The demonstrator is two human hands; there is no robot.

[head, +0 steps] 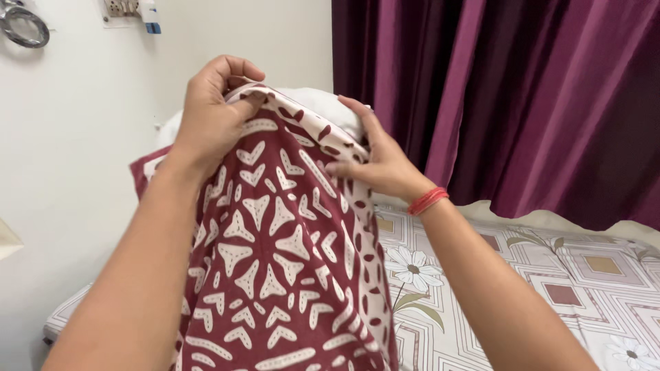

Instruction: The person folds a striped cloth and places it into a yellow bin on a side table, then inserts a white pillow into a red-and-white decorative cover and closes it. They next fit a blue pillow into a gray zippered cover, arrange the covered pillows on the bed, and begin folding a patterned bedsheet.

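A maroon pillowcase with a white geometric pattern stands upright in front of me, with a white pillow showing at its open top. My left hand pinches the top edge of the pillowcase between thumb and fingers. My right hand, with red threads around the wrist, grips the cover's right top edge next to the pillow. The lower end of the pillowcase runs out of view at the bottom.
A bed with a floral and geometric patterned sheet lies below and to the right. Dark purple curtains hang behind. A white wall with a metal ring and a socket is on the left.
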